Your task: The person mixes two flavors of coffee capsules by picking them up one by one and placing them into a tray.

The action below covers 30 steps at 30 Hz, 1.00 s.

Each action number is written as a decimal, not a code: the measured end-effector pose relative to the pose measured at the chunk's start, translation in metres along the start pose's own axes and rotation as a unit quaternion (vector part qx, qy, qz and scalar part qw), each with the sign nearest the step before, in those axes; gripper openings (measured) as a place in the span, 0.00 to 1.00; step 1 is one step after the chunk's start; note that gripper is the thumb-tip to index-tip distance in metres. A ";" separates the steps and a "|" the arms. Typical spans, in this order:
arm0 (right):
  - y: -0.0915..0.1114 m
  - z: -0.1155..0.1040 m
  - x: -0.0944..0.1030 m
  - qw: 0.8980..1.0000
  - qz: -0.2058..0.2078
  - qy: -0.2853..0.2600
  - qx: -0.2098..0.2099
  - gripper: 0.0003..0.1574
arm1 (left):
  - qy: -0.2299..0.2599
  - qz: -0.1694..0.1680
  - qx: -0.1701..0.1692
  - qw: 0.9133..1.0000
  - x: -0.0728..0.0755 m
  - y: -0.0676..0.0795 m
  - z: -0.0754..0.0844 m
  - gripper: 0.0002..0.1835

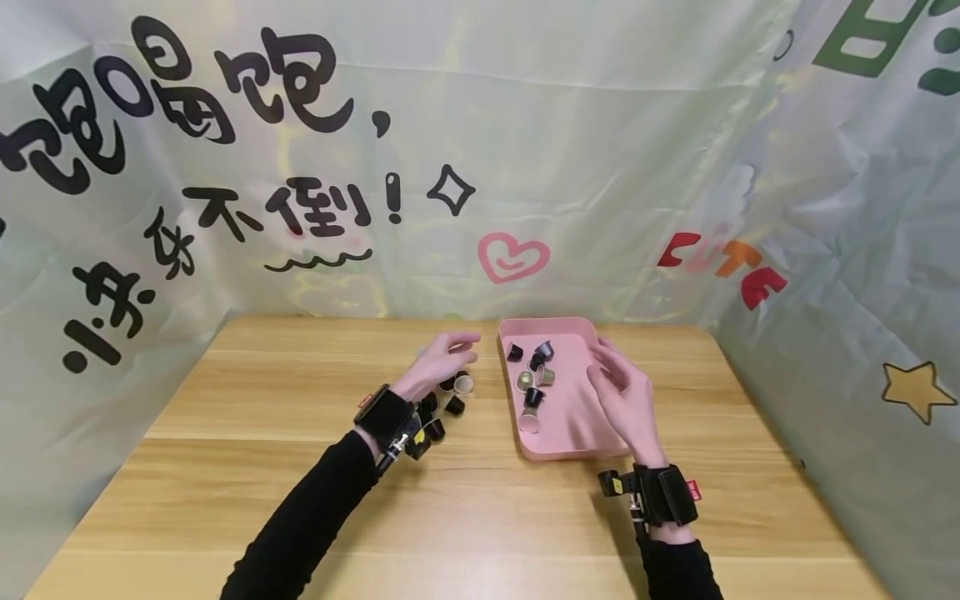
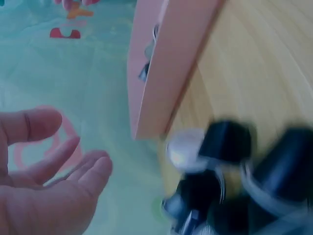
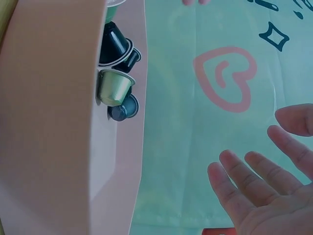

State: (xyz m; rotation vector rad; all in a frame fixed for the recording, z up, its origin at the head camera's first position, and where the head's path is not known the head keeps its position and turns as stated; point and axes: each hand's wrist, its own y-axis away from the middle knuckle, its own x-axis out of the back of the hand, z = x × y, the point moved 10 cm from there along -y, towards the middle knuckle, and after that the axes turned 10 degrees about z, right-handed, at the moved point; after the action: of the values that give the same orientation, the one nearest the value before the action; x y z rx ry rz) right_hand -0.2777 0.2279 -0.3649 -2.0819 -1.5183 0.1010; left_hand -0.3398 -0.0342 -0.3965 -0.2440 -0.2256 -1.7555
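Note:
Above a pile of coffee capsules (image 1: pixel 454 406) on the table, my left hand (image 1: pixel 441 364) holds nothing, its fingers pointing right. In the left wrist view the piled capsules (image 2: pixel 226 142), mostly black with one pale, lie beside and below that hand. A pink tray (image 1: pixel 577 417) stands to the right, with several capsules (image 1: pixel 534 397) in black, pale green, blue-grey and pink along its left half. Over the tray's right edge is my right hand (image 1: pixel 626 396), fingers spread and nothing held. The right wrist view shows a pale green capsule (image 3: pixel 116 88) inside the tray.
The wooden table (image 1: pixel 247 417) runs back to a printed cloth (image 1: pixel 615 167) that hangs behind it and along the sides. Each wrist wears a black strap with a small camera.

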 end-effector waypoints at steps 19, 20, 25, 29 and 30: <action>-0.012 -0.012 -0.032 0.994 -0.081 0.053 0.048 0.25 | -0.092 0.058 -0.042 0.993 0.061 0.048 -0.030 0.28; -0.013 -0.012 -0.034 0.994 -0.085 0.055 0.051 0.26 | -0.094 0.060 -0.045 0.993 0.063 0.049 -0.031 0.28; -0.017 -0.014 -0.041 0.992 -0.095 0.064 0.060 0.25 | -0.102 0.073 -0.040 0.991 0.074 0.053 -0.041 0.29; -0.021 -0.017 -0.046 0.989 -0.106 0.075 0.066 0.25 | -0.104 0.081 -0.032 0.991 0.083 0.058 -0.047 0.29; -0.022 -0.018 -0.047 0.989 -0.110 0.078 0.067 0.26 | -0.105 0.083 -0.031 0.991 0.085 0.059 -0.048 0.29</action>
State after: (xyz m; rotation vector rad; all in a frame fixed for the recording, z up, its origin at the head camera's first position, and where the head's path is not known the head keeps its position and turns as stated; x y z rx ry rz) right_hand -0.3067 0.1829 -0.3517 -1.7644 -1.5882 -0.0405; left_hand -0.3002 -0.1392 -0.4172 -0.4817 -0.2942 -1.5740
